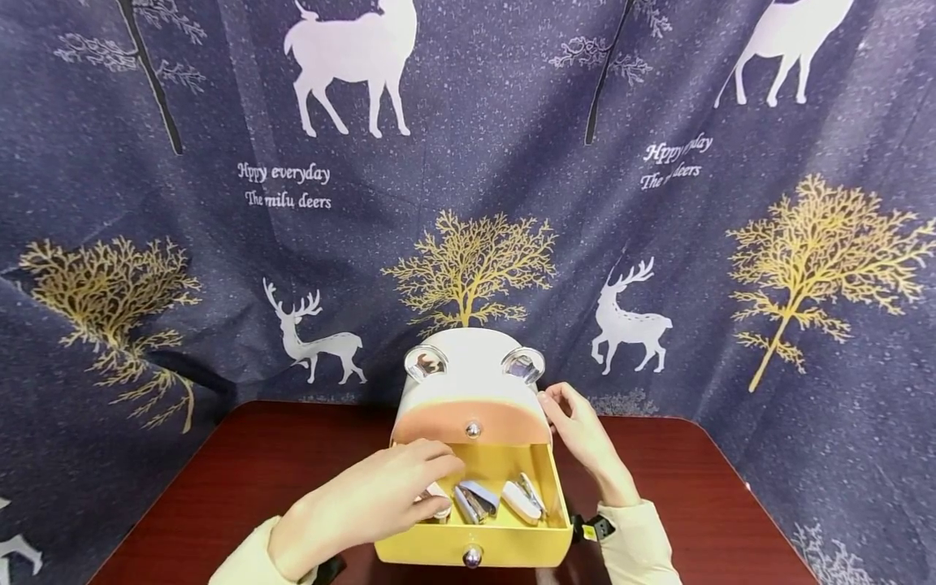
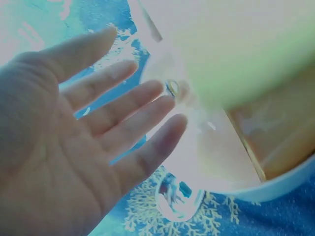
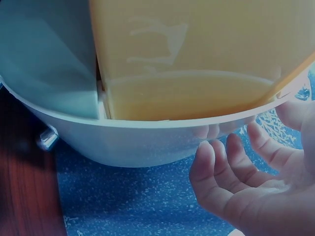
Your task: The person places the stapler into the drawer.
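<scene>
A white storage box (image 1: pixel 468 366) with round shiny ears and an orange-pink front has its lower yellow drawer (image 1: pixel 522 544) pulled out. In the drawer lie a blue stapler (image 1: pixel 477 500), a white stapler (image 1: pixel 522 500) and, partly covered by my left hand, a pale object (image 1: pixel 436 496) of unclear kind. My left hand (image 1: pixel 380 496) is over the drawer's left side; the left wrist view shows its spread fingers (image 2: pixel 130 103) and a bare palm. At the box's right side is my right hand (image 1: pixel 581 431), its loosely bent fingertips close to the wall, contact unclear.
The box stands on a dark red wooden table (image 1: pixel 292 447). Behind it hangs a dark blue cloth (image 1: pixel 468 162) printed with deer and trees. Round silver knobs stick out from the upper front (image 1: pixel 473 429) and the drawer.
</scene>
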Action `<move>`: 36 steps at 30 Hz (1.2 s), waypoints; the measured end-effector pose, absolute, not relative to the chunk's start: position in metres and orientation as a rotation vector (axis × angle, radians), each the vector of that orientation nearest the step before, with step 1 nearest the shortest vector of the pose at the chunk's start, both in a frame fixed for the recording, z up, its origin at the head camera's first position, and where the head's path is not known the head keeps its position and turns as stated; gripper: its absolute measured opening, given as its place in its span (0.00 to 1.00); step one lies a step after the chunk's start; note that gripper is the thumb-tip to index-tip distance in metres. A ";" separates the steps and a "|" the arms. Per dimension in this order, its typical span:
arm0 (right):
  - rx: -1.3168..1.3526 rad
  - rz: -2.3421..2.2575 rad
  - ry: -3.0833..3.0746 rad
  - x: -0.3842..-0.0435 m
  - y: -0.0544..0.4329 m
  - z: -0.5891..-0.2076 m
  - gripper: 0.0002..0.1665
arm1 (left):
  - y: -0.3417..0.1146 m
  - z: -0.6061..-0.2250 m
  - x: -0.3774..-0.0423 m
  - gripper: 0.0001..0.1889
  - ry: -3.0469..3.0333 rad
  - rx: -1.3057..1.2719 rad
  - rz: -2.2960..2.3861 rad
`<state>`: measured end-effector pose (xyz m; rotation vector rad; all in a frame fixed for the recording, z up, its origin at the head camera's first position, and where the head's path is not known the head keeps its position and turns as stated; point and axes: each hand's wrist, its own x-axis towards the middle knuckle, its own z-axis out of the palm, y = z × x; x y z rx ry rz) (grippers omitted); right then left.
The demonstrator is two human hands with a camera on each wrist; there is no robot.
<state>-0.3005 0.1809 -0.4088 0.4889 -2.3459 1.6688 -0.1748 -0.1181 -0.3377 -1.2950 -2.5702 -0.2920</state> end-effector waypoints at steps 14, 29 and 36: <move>0.485 1.677 -2.350 -0.295 0.178 -0.405 0.12 | -0.102 -0.360 -0.146 0.13 -2.224 -1.330 -0.349; 0.459 1.658 -2.356 -0.298 0.180 -0.407 0.13 | -0.086 -0.408 -0.140 0.04 -2.021 -1.153 -0.302; 0.481 1.648 -2.349 -0.299 0.180 -0.408 0.14 | -0.084 -0.425 -0.140 0.08 -2.076 -1.084 -0.312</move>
